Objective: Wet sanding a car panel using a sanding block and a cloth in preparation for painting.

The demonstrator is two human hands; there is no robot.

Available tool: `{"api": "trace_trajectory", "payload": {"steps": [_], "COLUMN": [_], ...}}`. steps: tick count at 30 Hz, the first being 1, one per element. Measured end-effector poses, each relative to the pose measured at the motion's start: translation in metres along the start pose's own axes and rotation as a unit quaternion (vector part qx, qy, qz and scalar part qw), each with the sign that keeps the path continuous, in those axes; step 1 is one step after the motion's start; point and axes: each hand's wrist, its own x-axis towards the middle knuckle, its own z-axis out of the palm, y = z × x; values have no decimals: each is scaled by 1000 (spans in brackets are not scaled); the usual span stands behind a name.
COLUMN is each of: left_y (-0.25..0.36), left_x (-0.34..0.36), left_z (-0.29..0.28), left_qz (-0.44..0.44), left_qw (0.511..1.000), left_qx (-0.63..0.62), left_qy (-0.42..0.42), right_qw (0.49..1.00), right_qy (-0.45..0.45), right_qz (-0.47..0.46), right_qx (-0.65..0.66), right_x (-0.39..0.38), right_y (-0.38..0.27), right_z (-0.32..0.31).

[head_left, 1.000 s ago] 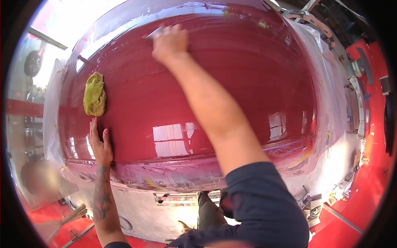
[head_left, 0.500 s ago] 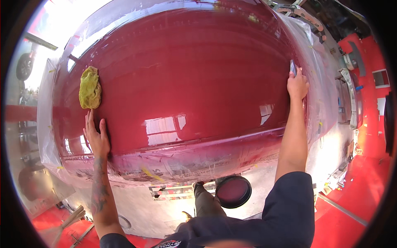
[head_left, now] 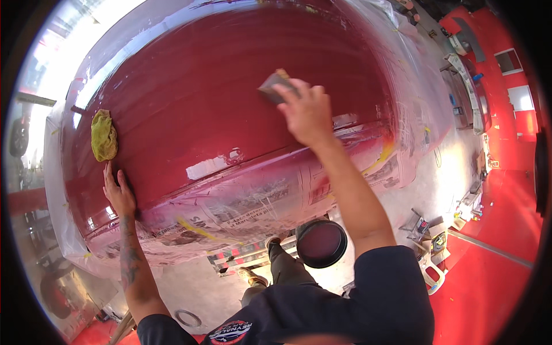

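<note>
Of the person's 2 hands, the right hand (head_left: 310,115), a little right of the frame's centre and above it, grips a grey sheet (head_left: 271,87) with its fingers closed over it; whether there is a block inside cannot be told. Under it the glossy red panel (head_left: 201,103) fills the upper middle of the frame. The left hand (head_left: 121,195), at the lower left, holds nothing and rests on the panel, fingers slightly spread, their tips at the lower end of a yellow-green cloth (head_left: 104,137); whether they touch it is unclear. The step looks like rubbing down the surface, so the sheet is best kept flat, with pressure spread over all the fingers and strokes that overlap evenly. Lighter pressure seems wise along the panel's near edge, where newspaper (head_left: 247,201) and yellow tape (head_left: 385,152) begin, and beside the plastic sheeting (head_left: 428,109) at the upper right, since snagging either could tear it.
</note>
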Motion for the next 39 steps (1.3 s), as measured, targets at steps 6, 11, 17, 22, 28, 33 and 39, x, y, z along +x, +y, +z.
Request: {"api": "trace_trajectory", "payload": {"steps": [6,11,17,22,28,33,39], "left_y": [23,0,12,1,6,11,12], "left_x": [2,3,10,11,8,8,8], "left_z": [10,6,11,5,11,10,6], "left_qz": [27,34,60,70,68,65,65], "left_qw": [999,999,998,996,996,996,996], "left_qx": [-21,-19,-29,-47,-55,-43,-52], "left_qy": [2,8,18,30,32,39,37], "right_qw": [985,999,988,990,985,981,972], "right_qy": [79,9,-39,-102,-169,-192,-188], "right_qz": [138,0,144,-61,45,-32,-143], "right_qx": [-70,37,50,73,2,-15,-15], "right_x": [-59,-27,-61,-36,-84,-70,-51], "right_y": [186,67,209,166,268,229,169], "right_z": [-40,-21,-79,-68,-107,-108,-100]}}
